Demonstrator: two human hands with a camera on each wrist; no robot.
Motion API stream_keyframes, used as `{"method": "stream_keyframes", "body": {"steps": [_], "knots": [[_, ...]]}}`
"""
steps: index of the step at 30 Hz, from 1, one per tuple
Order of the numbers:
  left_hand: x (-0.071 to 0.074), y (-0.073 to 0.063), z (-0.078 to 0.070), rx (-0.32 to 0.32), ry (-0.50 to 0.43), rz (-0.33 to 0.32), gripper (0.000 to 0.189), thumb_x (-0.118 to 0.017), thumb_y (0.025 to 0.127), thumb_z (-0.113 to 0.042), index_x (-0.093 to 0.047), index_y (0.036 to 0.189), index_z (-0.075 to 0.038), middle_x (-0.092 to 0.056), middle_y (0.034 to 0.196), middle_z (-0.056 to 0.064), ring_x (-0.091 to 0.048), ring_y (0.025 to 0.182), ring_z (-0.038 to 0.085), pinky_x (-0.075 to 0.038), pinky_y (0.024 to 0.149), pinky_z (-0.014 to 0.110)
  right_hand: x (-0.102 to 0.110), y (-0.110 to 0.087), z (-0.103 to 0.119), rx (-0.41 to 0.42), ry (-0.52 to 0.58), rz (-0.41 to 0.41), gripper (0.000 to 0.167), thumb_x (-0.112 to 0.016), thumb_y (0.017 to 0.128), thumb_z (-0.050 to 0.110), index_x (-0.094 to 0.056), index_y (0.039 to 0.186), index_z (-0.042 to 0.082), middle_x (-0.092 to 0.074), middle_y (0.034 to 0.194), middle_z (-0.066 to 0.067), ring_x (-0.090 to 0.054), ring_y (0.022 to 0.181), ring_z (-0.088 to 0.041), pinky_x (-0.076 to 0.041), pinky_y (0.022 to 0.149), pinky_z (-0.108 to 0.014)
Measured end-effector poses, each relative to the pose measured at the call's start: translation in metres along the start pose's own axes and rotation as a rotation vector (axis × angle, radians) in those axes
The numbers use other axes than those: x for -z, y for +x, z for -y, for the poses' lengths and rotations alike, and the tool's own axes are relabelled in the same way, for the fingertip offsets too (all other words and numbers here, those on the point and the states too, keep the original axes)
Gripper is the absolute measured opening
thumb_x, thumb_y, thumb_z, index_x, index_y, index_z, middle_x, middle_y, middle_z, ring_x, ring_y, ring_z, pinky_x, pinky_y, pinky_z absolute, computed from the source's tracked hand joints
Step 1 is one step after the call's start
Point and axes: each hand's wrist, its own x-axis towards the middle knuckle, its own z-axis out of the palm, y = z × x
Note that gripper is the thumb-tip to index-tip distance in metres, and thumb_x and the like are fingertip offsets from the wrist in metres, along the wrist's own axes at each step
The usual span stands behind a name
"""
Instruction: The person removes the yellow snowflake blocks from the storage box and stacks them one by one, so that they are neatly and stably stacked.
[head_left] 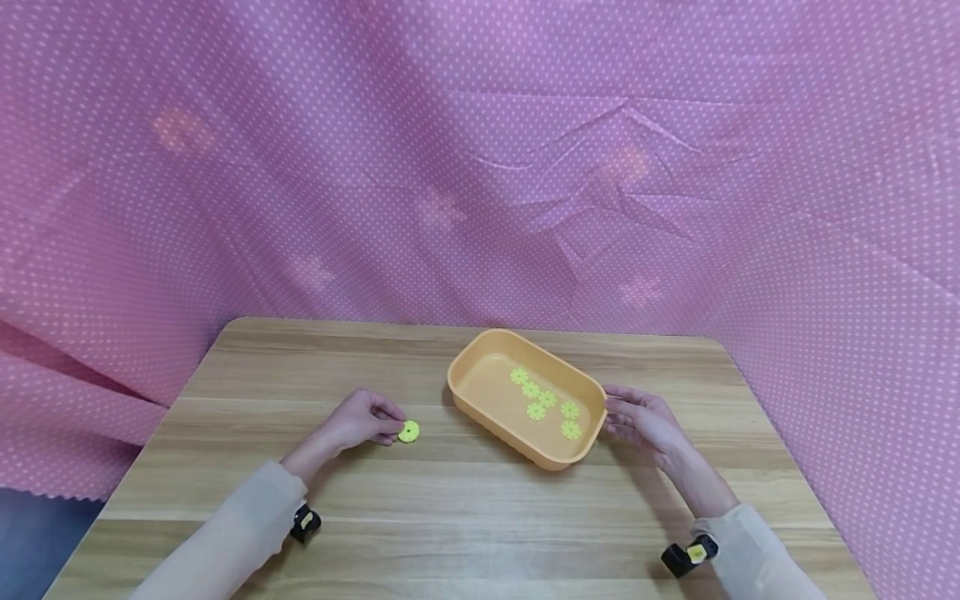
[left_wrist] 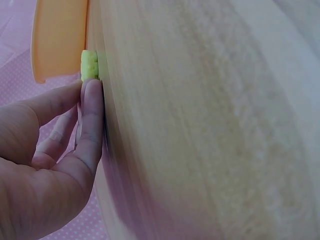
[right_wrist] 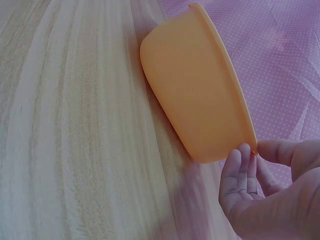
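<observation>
In the head view, my left hand [head_left: 367, 418] pinches a yellow-green flower-shaped disc [head_left: 408, 432] between thumb and fingertips, low over the table. Seen edge-on in the left wrist view, the disc [left_wrist: 89, 65] looks thick with a notched side. An orange rectangular tub [head_left: 487, 414] with rounded corners stands to the right of it. Inside lie several matching flower discs [head_left: 547, 398], mostly toward the right end. My right hand [head_left: 647, 423] holds the tub's right end; the right wrist view shows the thumb at the rim and other fingers against the outer wall [right_wrist: 195, 90].
Both hands work over a wood-grain table [head_left: 450, 517]. A pink dotted cloth [head_left: 480, 167] hangs behind it and at both sides. Each wrist wears a small black camera, one on the left sleeve [head_left: 247, 517] and one on the right sleeve [head_left: 750, 546].
</observation>
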Motion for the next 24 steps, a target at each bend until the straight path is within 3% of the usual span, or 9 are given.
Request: {"method": "stream_keyframes", "body": {"steps": [11, 18, 24], "knots": [[0.003, -0.004, -0.006, 0.003, 0.011, -0.010, 0.026, -0.071, 0.095, 0.003, -0.066, 0.116, 0.018, -0.076, 0.099, 0.023, -0.074, 0.076, 0.014, -0.069, 0.075, 0.028, 0.000, 0.001, 0.001, -0.007, 0.000, 0.007, 0.058, -0.061, 0.106, 0.009, -0.036, 0.155, -0.012, -0.077, 0.098, 0.008, -0.073, 0.086, -0.004, -0.066, 0.083, -0.021], [0.011, -0.006, -0.024, -0.021, 0.034, -0.058, 0.032, -0.070, 0.097, -0.001, -0.065, 0.124, 0.015, -0.074, 0.110, 0.028, -0.075, 0.088, 0.017, -0.068, 0.083, 0.028, 0.000, 0.000, -0.001, -0.002, -0.001, 0.009, 0.057, -0.061, 0.105, 0.008, -0.039, 0.154, -0.011, -0.078, 0.099, 0.009, -0.073, 0.087, -0.005, -0.066, 0.082, -0.022], [0.006, -0.005, -0.042, -0.026, 0.054, -0.096, 0.030, -0.071, 0.099, -0.007, -0.068, 0.124, 0.010, -0.074, 0.111, 0.023, -0.075, 0.092, 0.021, -0.068, 0.090, 0.034, 0.001, -0.001, -0.001, 0.007, 0.007, 0.016, 0.057, -0.062, 0.105, 0.007, -0.039, 0.154, -0.011, -0.078, 0.100, 0.008, -0.074, 0.089, -0.006, -0.066, 0.082, -0.022]]}}
